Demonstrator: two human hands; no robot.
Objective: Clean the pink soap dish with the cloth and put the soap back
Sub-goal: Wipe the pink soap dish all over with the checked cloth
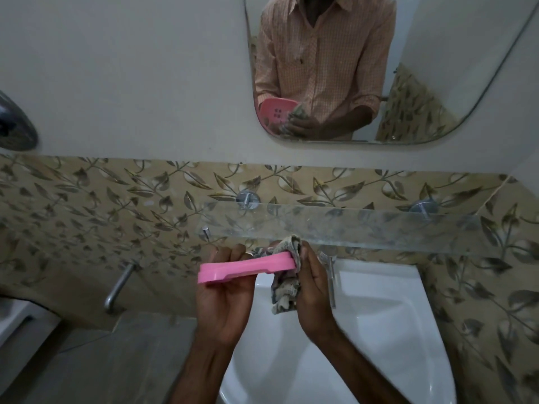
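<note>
My left hand grips the pink soap dish from below, holding it edge-on above the white sink. My right hand holds a patterned grey-and-cream cloth wrapped around the dish's right end, with a loose tail hanging down. The mirror reflects the dish's inner face with drain slots and the cloth against it. No soap is visible anywhere in the view.
A glass shelf on chrome brackets runs along the leaf-patterned tiled wall just behind my hands. A chrome tap stands at the sink's back edge. Another chrome spout sticks out of the wall at the left.
</note>
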